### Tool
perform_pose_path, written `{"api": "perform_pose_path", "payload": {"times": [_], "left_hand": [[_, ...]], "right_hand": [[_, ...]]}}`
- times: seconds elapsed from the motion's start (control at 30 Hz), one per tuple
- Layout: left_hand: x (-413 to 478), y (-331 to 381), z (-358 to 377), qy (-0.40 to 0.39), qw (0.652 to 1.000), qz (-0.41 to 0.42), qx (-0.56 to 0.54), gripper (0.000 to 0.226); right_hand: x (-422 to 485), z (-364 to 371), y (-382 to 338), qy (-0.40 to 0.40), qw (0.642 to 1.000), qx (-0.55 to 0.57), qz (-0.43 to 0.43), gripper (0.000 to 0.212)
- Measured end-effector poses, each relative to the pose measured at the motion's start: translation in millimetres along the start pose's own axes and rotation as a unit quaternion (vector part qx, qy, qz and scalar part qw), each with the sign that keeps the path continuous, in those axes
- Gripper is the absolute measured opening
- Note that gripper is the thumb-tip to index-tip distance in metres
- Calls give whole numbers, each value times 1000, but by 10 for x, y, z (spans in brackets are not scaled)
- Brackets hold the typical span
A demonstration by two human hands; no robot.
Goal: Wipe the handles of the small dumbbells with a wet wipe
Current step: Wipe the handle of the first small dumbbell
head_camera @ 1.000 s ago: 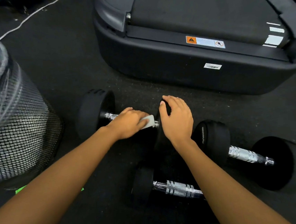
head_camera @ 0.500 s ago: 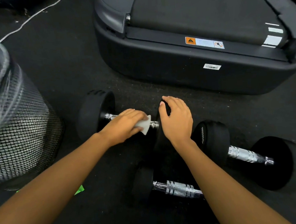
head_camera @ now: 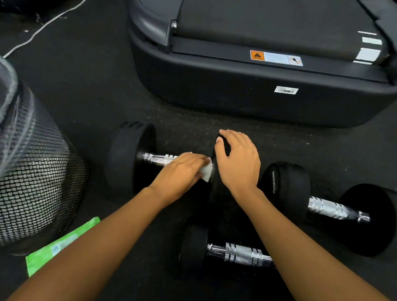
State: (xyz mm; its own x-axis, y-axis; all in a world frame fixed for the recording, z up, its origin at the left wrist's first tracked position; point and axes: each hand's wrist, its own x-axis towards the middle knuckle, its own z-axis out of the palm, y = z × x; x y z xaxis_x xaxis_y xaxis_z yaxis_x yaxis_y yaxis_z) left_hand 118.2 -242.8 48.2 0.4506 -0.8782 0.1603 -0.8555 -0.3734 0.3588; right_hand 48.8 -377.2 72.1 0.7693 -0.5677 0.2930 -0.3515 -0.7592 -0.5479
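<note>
Three small black dumbbells with chrome handles lie on the dark floor. The far one [head_camera: 130,157] has its handle [head_camera: 159,159] partly bare at the left end. My left hand [head_camera: 182,173] presses a white wet wipe [head_camera: 207,172] onto the right end of that handle. My right hand [head_camera: 238,161] rests palm down over this dumbbell's right head, steadying it. A second dumbbell [head_camera: 329,209] lies to the right and a third [head_camera: 236,254] lies nearest to me, partly hidden by my right forearm.
A black mesh bin [head_camera: 25,172] with a clear liner stands at the left. A green wipe packet [head_camera: 56,246] lies on the floor below it. The treadmill base [head_camera: 247,92] blocks the far side. A white cable [head_camera: 47,24] runs at top left.
My left hand slid the wipe leftward along the handle and then back right against the right head. More chrome shows at the left end now. The right hand stayed put.
</note>
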Motion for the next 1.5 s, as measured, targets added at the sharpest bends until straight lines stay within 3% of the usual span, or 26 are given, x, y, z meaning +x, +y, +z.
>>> {"api": "perform_pose_path", "payload": {"times": [0.27,0.53,0.77,0.93,1.17,1.37,1.5], "left_hand": [[184,-33,-139,-70,996,-50,-25,36],[401,-4,-110,-134,974,-173,54,38],[324,-77,-134,-159,978,-132,-31,34],[352,-82,-134,-160,967,-196,4,37],[320,21,-86,-164,979,-122,2,38],[344,-67,-74,-154,972,-171,56,39],[326,61,41,-108,987,-108,52,34]], "right_hand": [[1,-8,15,-5,1000,-3,-3,36],[-3,-21,7,-9,1000,-4,1,36],[1,-29,2,-9,1000,3,1,36],[4,-18,11,-11,1000,-1,2,36],[2,-10,10,-11,1000,-1,2,37],[8,-14,13,-9,1000,-2,-2,37],[5,-24,4,-12,1000,-2,-1,36]]}}
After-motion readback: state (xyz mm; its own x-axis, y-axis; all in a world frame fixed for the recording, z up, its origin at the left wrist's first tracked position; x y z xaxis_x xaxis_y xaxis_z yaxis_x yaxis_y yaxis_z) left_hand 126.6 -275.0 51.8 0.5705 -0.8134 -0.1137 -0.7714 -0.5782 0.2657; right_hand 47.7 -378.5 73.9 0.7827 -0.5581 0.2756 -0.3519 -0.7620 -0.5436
